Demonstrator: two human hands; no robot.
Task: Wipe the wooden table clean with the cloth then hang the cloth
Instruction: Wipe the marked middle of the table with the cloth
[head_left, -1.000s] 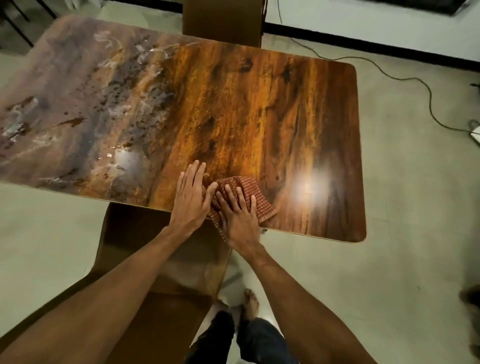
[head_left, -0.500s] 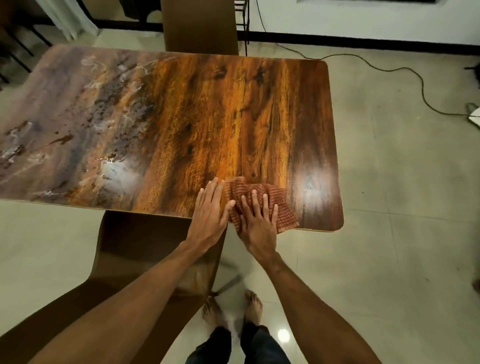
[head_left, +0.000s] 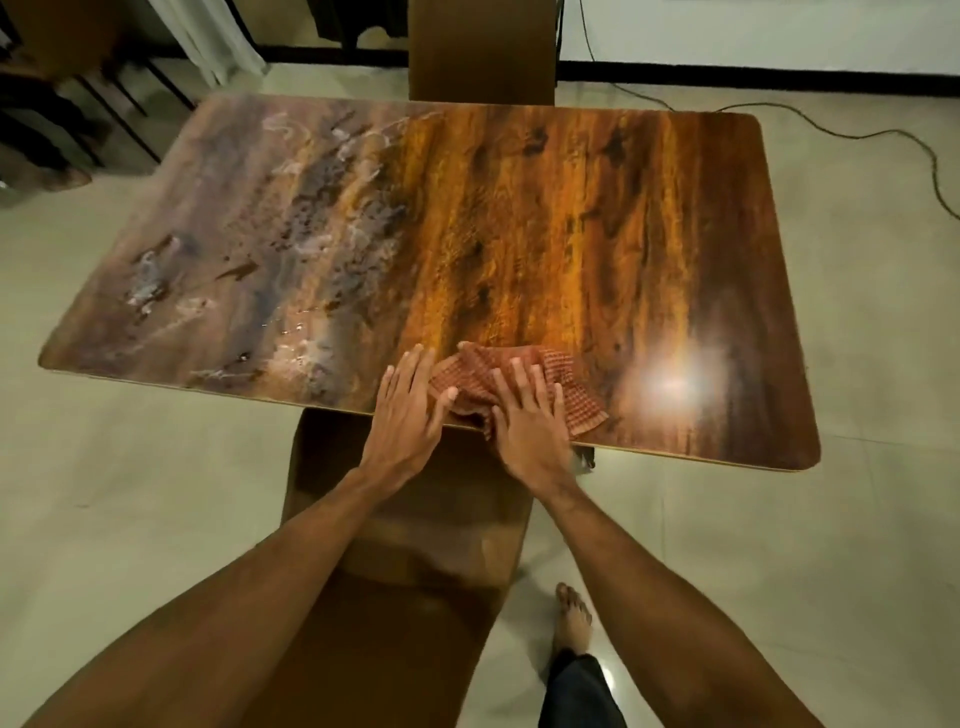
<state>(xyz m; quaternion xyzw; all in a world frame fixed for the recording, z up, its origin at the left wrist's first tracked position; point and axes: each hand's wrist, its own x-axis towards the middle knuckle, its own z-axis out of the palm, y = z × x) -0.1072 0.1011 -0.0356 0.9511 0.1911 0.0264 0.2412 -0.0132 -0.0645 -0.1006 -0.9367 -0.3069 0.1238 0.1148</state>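
Item 1: cloth (head_left: 576, 402), bunched at the near edge of the table (head_left: 519, 234). I am pressing it under my flat right hand (head_left: 530, 423); my left hand (head_left: 408, 415) is lying open beside it. Risk: it is overhanging, so a pull toward me could drop it.

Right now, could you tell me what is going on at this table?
A person is wiping the wooden table with a checked cloth. The right hand presses flat on the cloth by the near edge; the left hand lies beside it, thumb touching the cloth. Whitish smears cover the table's left part.
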